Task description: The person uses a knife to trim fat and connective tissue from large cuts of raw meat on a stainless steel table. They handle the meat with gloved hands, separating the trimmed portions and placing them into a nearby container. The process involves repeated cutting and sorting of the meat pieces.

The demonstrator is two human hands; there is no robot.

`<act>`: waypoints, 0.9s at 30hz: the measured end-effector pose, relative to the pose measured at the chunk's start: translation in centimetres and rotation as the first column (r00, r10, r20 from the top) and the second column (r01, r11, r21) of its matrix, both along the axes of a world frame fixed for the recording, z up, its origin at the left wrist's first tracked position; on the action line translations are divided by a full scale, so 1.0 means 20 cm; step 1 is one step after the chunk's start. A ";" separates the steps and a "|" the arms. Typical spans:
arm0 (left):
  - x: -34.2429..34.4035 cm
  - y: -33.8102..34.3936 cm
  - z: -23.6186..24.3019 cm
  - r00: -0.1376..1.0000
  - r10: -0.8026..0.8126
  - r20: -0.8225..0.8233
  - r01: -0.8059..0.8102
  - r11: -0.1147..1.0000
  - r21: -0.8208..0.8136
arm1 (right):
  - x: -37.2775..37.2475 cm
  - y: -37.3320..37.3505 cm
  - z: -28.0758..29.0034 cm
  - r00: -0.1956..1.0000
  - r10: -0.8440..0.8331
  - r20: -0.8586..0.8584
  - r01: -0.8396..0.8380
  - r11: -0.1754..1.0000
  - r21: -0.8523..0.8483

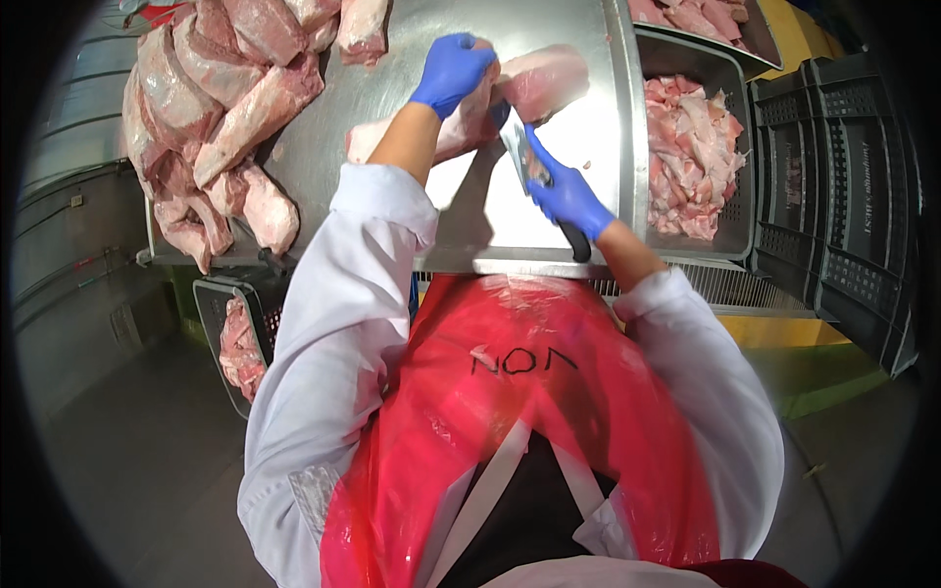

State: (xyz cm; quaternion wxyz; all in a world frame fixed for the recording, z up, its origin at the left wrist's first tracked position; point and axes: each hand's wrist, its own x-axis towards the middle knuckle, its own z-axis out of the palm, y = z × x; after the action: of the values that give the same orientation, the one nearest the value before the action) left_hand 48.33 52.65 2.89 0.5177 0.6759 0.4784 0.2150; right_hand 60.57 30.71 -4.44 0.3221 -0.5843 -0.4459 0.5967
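On the steel table (392, 98), my left hand (457, 71), in a blue glove, has its fingers closed on the upper end of a long pale-pink piece of meat (466, 127). Beside it, to the right, lies another slightly blurred piece of meat (549, 83). My right hand (570, 198), also gloved in blue, is wrapped round a knife (515, 147). The black handle end sticks out below the palm, and the blade points up and left toward the meat. Whether its tip touches the meat, I cannot tell.
Several large cuts of meat (221, 93) are heaped at the table's left. Right of the table stands a grey bin (686, 54) of trimmings (691, 157), with another meat tray beyond it. Black crates (833, 167) stand farther right. A lower bin (211, 318) holds scraps at left.
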 end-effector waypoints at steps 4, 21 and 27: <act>0.03 0.11 -0.11 0.998 -0.065 -0.006 0.066 0.992 0.106 | -0.04 0.48 -0.12 0.990 -0.118 0.074 0.111 0.990 0.093; -0.32 0.12 0.25 0.865 -0.060 0.498 0.150 0.978 -0.142 | -0.45 -0.02 -0.01 0.989 0.067 0.135 -0.094 0.974 0.207; -0.34 0.11 0.40 0.834 -0.079 0.547 0.167 0.980 -0.112 | -0.64 0.50 0.02 0.980 -0.106 0.167 0.077 0.982 0.174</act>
State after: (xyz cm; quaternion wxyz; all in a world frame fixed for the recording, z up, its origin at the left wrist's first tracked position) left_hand 41.52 54.90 10.88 0.6951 0.5750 0.2841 0.3246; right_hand 47.67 40.63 -4.02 0.3564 -0.6254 -0.4934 0.4883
